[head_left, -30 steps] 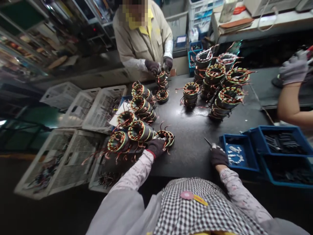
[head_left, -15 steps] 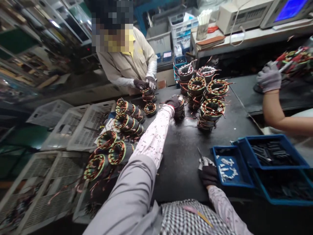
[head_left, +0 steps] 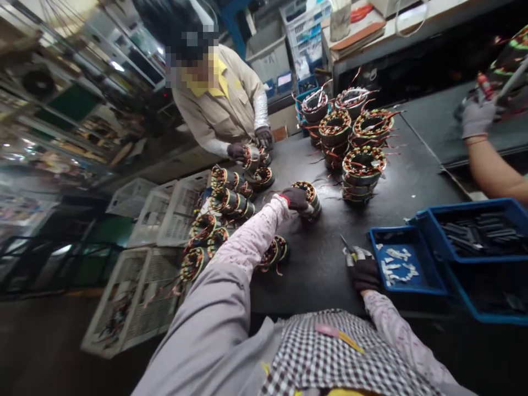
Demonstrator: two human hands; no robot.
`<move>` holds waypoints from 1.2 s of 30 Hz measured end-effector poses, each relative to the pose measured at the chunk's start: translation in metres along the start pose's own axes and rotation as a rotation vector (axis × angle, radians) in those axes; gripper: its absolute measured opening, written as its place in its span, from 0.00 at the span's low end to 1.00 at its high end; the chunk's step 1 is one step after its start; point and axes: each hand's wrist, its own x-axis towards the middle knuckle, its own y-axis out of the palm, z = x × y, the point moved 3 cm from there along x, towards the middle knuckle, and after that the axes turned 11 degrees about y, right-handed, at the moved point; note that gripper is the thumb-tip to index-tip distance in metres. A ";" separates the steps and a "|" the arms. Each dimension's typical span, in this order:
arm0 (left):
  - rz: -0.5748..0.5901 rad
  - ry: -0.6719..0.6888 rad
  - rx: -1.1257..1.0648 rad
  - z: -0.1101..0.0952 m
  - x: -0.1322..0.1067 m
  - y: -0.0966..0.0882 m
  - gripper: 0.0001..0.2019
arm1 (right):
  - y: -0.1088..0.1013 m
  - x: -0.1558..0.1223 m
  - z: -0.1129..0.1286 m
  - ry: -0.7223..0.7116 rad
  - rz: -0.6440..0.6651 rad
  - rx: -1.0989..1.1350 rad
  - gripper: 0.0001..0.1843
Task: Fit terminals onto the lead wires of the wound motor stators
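Observation:
My left hand (head_left: pixel 295 198), in a dark glove, is stretched out over the black table (head_left: pixel 322 258) and closed on the rim of a wound stator coil (head_left: pixel 310 197) standing alone mid-table. My right hand (head_left: pixel 363 271), also gloved, rests near the front edge beside a blue tray (head_left: pixel 402 268) and grips a small pointed tool (head_left: pixel 347 248). A row of finished stators (head_left: pixel 225 204) lies to the left of my arm, and one more stator (head_left: pixel 275 252) sits just below it.
A stack of stators (head_left: pixel 350 137) stands at the back right. A person in a beige jacket (head_left: pixel 223 104) handles a stator across the table. Another person's gloved hand (head_left: pixel 476 118) works at the far right. White crates (head_left: pixel 136 297) sit left; blue bins (head_left: pixel 478 231) right.
My left hand pulled the single stator back from the far stack toward me. The view tilted and shifted. My right hand stayed near the blue tray with the tool.

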 end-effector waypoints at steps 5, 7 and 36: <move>0.090 0.239 0.192 -0.044 -0.062 0.079 0.31 | -0.017 -0.009 0.001 0.315 -0.045 0.440 0.26; 0.042 0.288 0.151 -0.066 -0.082 0.107 0.36 | -0.027 -0.025 0.002 0.374 0.014 0.647 0.28; 0.202 0.158 0.041 -0.139 -0.119 0.185 0.26 | -0.081 -0.132 0.032 -0.027 0.379 -0.124 0.28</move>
